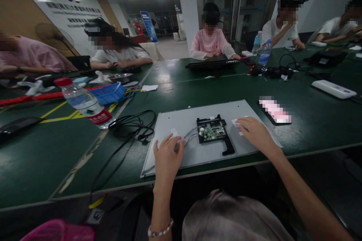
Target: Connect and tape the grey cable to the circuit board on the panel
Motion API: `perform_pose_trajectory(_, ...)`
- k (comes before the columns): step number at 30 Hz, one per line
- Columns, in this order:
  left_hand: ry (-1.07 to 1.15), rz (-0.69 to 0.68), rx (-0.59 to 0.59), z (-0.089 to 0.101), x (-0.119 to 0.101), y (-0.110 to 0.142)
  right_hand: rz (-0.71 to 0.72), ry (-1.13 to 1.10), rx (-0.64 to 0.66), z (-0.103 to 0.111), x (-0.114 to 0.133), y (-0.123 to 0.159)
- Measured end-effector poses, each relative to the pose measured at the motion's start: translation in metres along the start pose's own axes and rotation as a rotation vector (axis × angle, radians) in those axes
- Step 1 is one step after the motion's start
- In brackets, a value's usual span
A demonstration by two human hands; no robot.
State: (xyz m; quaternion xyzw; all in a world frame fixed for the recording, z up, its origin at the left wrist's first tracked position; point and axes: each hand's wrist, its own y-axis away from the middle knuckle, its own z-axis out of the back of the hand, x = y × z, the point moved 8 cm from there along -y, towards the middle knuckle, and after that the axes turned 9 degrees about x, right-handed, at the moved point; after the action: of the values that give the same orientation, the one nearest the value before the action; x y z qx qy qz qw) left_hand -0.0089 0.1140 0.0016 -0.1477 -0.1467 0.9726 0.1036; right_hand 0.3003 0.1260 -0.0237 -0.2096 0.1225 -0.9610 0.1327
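A flat light-grey panel [192, 158] lies on the table before me. On it sits a black plastic bracket [228, 147] around a green circuit board [212, 133], with thin grey wires [191, 134] leading out to the left. My left hand [169, 155] rests on the panel's left side, fingers curled around a small dark piece I cannot make out, by those wires. Just beyond it is a white strip [174, 132]. Over the panel's right side, my right hand [258, 133] has its fingertips closed on a small white piece of tape [235, 122].
A phone [275, 111] lies right of the panel. To the left are a black cable [135, 124], a tilted-looking water bottle [85, 103] and a blue basket [109, 93]. A white device [333, 89] lies far right. Several people sit around the table [311, 128].
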Motion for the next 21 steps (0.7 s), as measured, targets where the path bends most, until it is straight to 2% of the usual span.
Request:
perform_pose_trajectory(4,0.029,-0.035,-0.047,0.002,-0.028,-0.007,0.068,-0.034,0.048,0.006,0.021,-0.025)
perform_pose_trajectory(8,0.121,-0.202,0.037,-0.016,-0.079,-0.018,0.15,-0.019,0.171,-0.006,0.044,-0.062)
perform_pose_trajectory(10,0.144,-0.25,0.059,-0.026,-0.095,-0.022,0.157,0.002,0.222,-0.014,0.052,-0.077)
perform_pose_trajectory(12,0.148,-0.268,0.071,-0.036,-0.102,-0.024,0.159,0.03,0.251,-0.02,0.058,-0.086)
perform_pose_trajectory(16,0.138,-0.256,0.106,-0.05,-0.098,-0.026,0.141,0.055,0.253,-0.026,0.066,-0.09)
perform_pose_trajectory(21,0.133,-0.246,0.145,-0.054,-0.096,-0.024,0.104,0.07,0.239,-0.023,0.063,-0.09)
